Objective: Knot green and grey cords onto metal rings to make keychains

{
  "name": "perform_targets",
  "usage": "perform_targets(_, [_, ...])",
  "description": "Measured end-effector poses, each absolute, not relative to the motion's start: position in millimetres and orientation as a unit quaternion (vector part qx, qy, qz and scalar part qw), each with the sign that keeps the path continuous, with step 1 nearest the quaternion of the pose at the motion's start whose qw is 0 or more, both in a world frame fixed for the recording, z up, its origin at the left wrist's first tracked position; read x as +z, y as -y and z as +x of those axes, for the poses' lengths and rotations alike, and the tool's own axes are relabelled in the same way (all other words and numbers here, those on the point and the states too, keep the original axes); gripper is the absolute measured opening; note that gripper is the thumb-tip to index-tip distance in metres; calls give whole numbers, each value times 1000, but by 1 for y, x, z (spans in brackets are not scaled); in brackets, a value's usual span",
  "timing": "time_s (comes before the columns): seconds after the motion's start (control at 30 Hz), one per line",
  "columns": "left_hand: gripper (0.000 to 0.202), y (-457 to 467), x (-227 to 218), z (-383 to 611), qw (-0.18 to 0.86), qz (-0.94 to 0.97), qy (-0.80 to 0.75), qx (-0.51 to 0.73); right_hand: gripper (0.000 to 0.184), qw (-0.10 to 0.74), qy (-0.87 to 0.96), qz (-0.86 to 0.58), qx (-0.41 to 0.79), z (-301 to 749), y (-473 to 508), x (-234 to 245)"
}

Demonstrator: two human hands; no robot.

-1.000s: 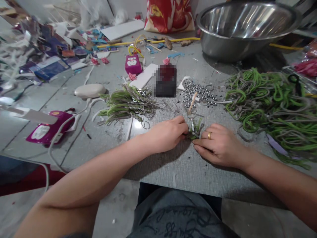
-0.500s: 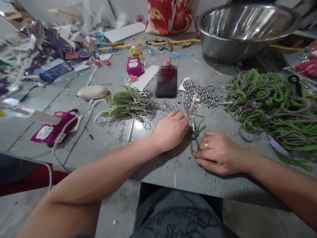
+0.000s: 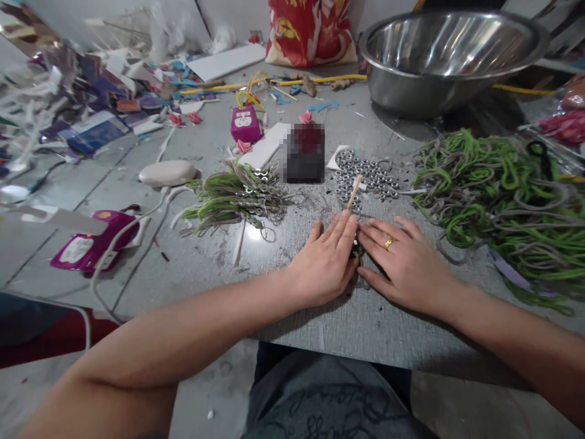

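My left hand (image 3: 326, 262) and my right hand (image 3: 402, 262) lie flat side by side on the grey board (image 3: 347, 323), fingers stretched out and touching. Between and under them sits a small bundle of green and grey cord with a metal ring (image 3: 357, 251), mostly hidden. My right hand wears a gold ring. Just beyond the fingertips lie a thin wooden stick (image 3: 353, 192) and a heap of several small metal rings (image 3: 365, 174).
A finished bunch of green-grey cords (image 3: 233, 198) lies to the left. A large tangle of green and grey cords (image 3: 503, 195) fills the right. A steel bowl (image 3: 448, 55) stands at the back. A white cable, magenta boxes (image 3: 86, 247) and paper scraps litter the left.
Both hands have gone from pinching the small cord bundle to lying flat over it, fingers stretched out, and have moved slightly forward and together.
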State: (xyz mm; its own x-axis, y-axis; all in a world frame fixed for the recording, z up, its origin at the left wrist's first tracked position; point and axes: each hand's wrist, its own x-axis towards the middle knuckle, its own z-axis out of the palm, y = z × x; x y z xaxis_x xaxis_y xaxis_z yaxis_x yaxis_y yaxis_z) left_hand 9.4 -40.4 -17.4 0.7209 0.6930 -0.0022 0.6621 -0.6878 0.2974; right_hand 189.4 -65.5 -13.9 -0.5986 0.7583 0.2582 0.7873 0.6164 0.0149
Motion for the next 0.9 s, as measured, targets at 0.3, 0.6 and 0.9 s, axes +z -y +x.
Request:
perform_targets(0.3, [72, 39, -14, 7, 42, 912, -408, -15, 66, 54, 855, -503, -109, 187, 71, -19])
perform_targets(0.6, [90, 37, 2, 2, -23, 885, -456, -91, 85, 75, 830, -531, -153, 191, 70, -18])
perform_targets(0.9, [92, 36, 2, -4, -58, 881, -462, -90, 95, 63, 828, -535, -157, 198, 68, -18])
